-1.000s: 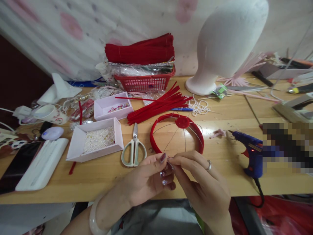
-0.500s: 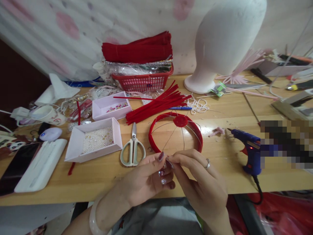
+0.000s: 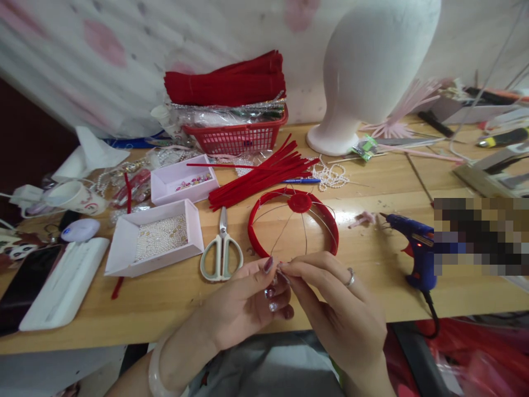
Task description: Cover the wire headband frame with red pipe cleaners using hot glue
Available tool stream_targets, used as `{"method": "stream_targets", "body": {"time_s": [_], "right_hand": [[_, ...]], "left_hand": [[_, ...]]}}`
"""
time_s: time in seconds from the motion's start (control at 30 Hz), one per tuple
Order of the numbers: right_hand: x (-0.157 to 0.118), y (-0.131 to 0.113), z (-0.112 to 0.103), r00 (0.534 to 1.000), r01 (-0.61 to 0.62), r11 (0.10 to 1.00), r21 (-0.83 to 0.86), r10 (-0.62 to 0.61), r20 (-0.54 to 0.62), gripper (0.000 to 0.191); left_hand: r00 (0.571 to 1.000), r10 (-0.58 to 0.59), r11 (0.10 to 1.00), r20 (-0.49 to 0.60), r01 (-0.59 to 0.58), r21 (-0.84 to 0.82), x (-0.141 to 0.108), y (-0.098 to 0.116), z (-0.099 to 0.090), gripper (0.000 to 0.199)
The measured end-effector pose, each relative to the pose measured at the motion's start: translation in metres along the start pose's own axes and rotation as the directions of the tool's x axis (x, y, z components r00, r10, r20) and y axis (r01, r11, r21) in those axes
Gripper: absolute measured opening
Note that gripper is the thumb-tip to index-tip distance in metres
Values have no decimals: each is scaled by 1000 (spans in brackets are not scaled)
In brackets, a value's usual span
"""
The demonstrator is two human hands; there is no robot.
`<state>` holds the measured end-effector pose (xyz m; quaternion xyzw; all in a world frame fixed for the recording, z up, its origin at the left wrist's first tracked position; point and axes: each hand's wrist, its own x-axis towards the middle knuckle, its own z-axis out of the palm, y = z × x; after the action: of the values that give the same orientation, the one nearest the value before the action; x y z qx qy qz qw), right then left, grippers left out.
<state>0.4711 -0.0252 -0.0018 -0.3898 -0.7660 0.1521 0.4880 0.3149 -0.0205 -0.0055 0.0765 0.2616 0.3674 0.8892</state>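
Close to the table's front edge, my left hand [image 3: 243, 306] and my right hand [image 3: 341, 311] meet at the fingertips. Both are closed in a pinch around something tiny, mostly covered by the fingers; a thin silvery bit shows, but its kind cannot be made out. Just beyond them lies a round red fuzzy frame [image 3: 334, 234], a band with thin wires arching up to a red disc [image 3: 299, 202]. Fingers hide its near edge. Left of the frame rest scissors [image 3: 223, 242] with pale handles, blades pointing away.
A white box [image 3: 119, 251] of pearl beads and a smaller box [image 3: 161, 187] of gems stand left. Red pipe cleaners [image 3: 260, 179], a red basket [image 3: 239, 139] and a white mannequin head [image 3: 372, 71] are behind. A blue glue gun [image 3: 421, 253], its light lit, lies right.
The whole view has shifted slightly, so the table things appear a little further left. My hands keep the same pinch, with only a small movement of the right fingertips.
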Motion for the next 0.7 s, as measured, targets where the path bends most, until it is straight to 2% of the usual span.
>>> {"method": "stream_targets", "body": {"time_s": [0.7], "right_hand": [[-2, 4, 4, 999, 28, 999, -18, -28, 26, 23]], "left_hand": [[1000, 21, 1000, 1, -21, -13, 1, -2, -6, 31]]}}
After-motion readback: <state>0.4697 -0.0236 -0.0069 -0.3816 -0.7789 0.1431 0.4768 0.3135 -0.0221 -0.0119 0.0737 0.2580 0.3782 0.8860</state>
